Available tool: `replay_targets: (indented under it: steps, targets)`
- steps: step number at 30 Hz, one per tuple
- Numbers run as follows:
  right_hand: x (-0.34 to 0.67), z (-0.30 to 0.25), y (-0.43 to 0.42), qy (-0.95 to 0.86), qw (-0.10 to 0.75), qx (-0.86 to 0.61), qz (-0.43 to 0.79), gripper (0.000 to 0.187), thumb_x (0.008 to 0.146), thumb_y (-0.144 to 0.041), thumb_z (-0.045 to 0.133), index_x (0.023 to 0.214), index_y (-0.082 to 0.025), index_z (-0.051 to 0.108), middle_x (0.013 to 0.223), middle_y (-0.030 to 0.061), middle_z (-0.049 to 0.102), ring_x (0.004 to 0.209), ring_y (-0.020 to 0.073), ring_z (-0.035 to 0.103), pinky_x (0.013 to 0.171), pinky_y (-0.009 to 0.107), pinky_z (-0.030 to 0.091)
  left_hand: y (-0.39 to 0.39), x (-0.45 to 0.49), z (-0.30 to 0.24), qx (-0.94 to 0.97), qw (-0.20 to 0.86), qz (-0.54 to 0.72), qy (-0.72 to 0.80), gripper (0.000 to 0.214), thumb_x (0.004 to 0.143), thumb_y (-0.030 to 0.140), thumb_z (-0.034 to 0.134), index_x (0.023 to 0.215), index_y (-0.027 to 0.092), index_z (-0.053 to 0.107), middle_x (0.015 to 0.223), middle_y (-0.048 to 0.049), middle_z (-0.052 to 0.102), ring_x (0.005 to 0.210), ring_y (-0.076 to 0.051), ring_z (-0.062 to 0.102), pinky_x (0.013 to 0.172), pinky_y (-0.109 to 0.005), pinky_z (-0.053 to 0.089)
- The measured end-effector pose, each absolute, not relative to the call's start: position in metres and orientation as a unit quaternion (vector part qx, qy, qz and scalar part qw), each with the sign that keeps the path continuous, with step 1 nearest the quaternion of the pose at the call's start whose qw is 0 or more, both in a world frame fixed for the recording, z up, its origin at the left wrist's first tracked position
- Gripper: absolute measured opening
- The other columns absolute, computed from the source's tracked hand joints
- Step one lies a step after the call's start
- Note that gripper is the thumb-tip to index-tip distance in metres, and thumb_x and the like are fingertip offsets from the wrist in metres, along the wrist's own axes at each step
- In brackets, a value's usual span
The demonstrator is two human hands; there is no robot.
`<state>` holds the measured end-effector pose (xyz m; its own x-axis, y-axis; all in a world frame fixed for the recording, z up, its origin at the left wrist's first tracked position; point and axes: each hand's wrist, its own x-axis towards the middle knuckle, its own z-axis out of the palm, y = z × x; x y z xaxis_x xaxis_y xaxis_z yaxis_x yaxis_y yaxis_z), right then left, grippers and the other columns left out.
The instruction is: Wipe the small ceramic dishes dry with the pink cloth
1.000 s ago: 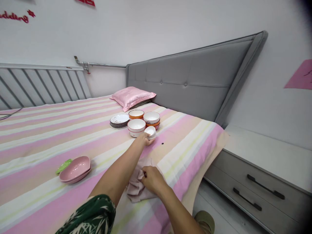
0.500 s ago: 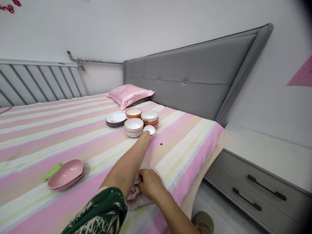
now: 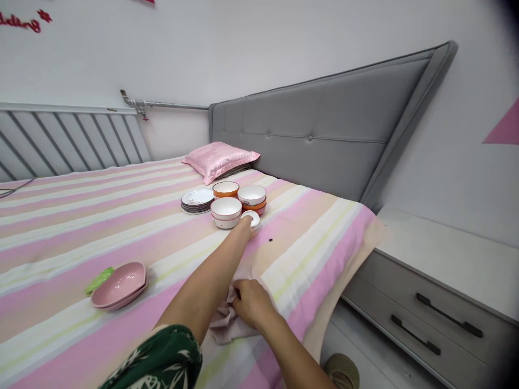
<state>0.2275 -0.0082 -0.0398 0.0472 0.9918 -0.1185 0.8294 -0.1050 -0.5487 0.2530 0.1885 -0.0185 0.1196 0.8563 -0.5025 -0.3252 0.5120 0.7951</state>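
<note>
While the small white bowl (image 3: 255,219) is pinched at its near rim by the left hand (image 3: 245,226), just beside the larger bowls (image 3: 226,209) on the striped bed (image 3: 320,232), a crumpled pink cloth (image 3: 224,327) is clutched nearer by the curled right hand (image 3: 253,303).

Small white bowl (image 3: 255,217), open side up beside larger bowls (image 3: 225,218), pale pink cloth (image 3: 224,327), crumpled on striped bedspread (image 3: 300,254)
</note>
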Motion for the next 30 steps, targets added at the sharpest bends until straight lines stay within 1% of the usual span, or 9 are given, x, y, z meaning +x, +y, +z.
replay_targets:
  steps: [7, 9, 12, 13, 17, 19, 23, 25, 30]
  targets:
    - [0.223, -0.043, -0.011, -0.644, 0.188, -0.705, 0.23, 0.016, 0.07, -0.017, 0.051, 0.076, -0.02, 0.065, 0.082, 0.0067, 0.069, 0.076, 0.0205, 0.062, 0.052, 0.025, 0.026, 0.13, 0.193, -0.001, 0.363, 0.623, 0.411, 0.558, 0.031, 0.082, 0.028, 0.053, 0.11, 0.014, 0.051, 0.109, -0.0083, 0.055, 0.091, -0.018, 0.057, 0.075, -0.038, 0.049]
    - [0.221, -0.045, -0.012, -0.643, 0.192, -0.705, 0.229, 0.014, 0.071, -0.018, 0.052, 0.075, -0.02, 0.064, 0.08, 0.0065, 0.068, 0.076, 0.0198, 0.062, 0.052, 0.024, 0.026, 0.109, 0.162, 0.003, 0.411, 0.58, 0.439, 0.549, 0.037, 0.068, 0.02, 0.068, 0.102, 0.013, 0.056, 0.106, -0.0094, 0.056, 0.084, -0.019, 0.059, 0.072, -0.032, 0.047]
    - [0.218, -0.05, -0.015, -0.643, 0.199, -0.704, 0.225, 0.014, 0.074, -0.02, 0.049, 0.076, -0.019, 0.063, 0.081, 0.0073, 0.068, 0.077, 0.0191, 0.061, 0.054, 0.024, 0.026, 0.08, 0.107, 0.009, 0.463, 0.499, 0.484, 0.55, 0.044, 0.059, 0.021, 0.075, 0.1, 0.02, 0.059, 0.114, -0.0062, 0.052, 0.086, -0.017, 0.059, 0.075, -0.025, 0.044]
    - [0.216, -0.052, -0.016, -0.644, 0.201, -0.704, 0.224, 0.014, 0.075, -0.021, 0.048, 0.076, -0.019, 0.062, 0.081, 0.0075, 0.067, 0.077, 0.019, 0.06, 0.054, 0.024, 0.025, 0.072, 0.086, 0.01, 0.485, 0.459, 0.498, 0.554, 0.046, 0.058, 0.02, 0.075, 0.101, 0.022, 0.058, 0.117, -0.0048, 0.05, 0.089, -0.017, 0.058, 0.078, -0.024, 0.043]
    - [0.212, -0.057, -0.019, -0.641, 0.218, -0.704, 0.213, 0.013, 0.077, -0.023, 0.048, 0.076, -0.019, 0.06, 0.08, 0.0071, 0.066, 0.074, 0.0174, 0.058, 0.054, 0.023, 0.025, 0.054, 0.001, 0.008, 0.6, 0.071, 0.423, 0.676, 0.048, 0.069, 0.032, 0.062, 0.114, 0.019, 0.05, 0.12, -0.0121, 0.045, 0.104, -0.027, 0.051, 0.088, -0.038, 0.039]
    - [0.21, -0.059, -0.02, -0.637, 0.236, -0.705, 0.203, 0.011, 0.076, -0.023, 0.048, 0.073, -0.019, 0.058, 0.075, 0.0057, 0.065, 0.07, 0.0158, 0.056, 0.055, 0.022, 0.025, 0.05, -0.039, 0.001, 0.559, -0.016, 0.351, 0.751, 0.05, 0.071, 0.033, 0.056, 0.117, 0.013, 0.048, 0.12, -0.017, 0.045, 0.116, -0.033, 0.041, 0.093, -0.044, 0.035]
    - [0.207, -0.06, -0.023, -0.628, 0.258, -0.71, 0.186, 0.011, 0.075, -0.022, 0.047, 0.067, -0.019, 0.054, 0.067, 0.0033, 0.061, 0.061, 0.0134, 0.051, 0.054, 0.022, 0.025, 0.051, -0.097, -0.019, 0.488, -0.008, 0.317, 0.813, 0.064, 0.071, 0.039, 0.053, 0.123, 0.004, 0.042, 0.125, -0.0253, 0.042, 0.12, -0.04, 0.034, 0.094, -0.05, 0.03]
    - [0.206, -0.061, -0.025, -0.626, 0.264, -0.71, 0.184, 0.011, 0.074, -0.022, 0.047, 0.064, -0.019, 0.052, 0.064, 0.0023, 0.059, 0.059, 0.013, 0.049, 0.053, 0.022, 0.024, 0.057, -0.113, -0.031, 0.475, 0.026, 0.32, 0.819, 0.069, 0.069, 0.044, 0.054, 0.122, 0.002, 0.043, 0.122, -0.0269, 0.046, 0.116, -0.041, 0.04, 0.09, -0.05, 0.035]
    - [0.203, -0.061, -0.025, -0.63, 0.266, -0.709, 0.172, 0.012, 0.073, -0.021, 0.047, 0.06, -0.02, 0.048, 0.06, 0.0006, 0.056, 0.057, 0.0129, 0.046, 0.052, 0.022, 0.024, 0.076, -0.129, -0.058, 0.467, 0.105, 0.367, 0.798, 0.046, 0.07, 0.038, 0.051, 0.111, 0.016, 0.055, 0.103, -0.0127, 0.064, 0.095, -0.029, 0.057, 0.079, -0.038, 0.044]
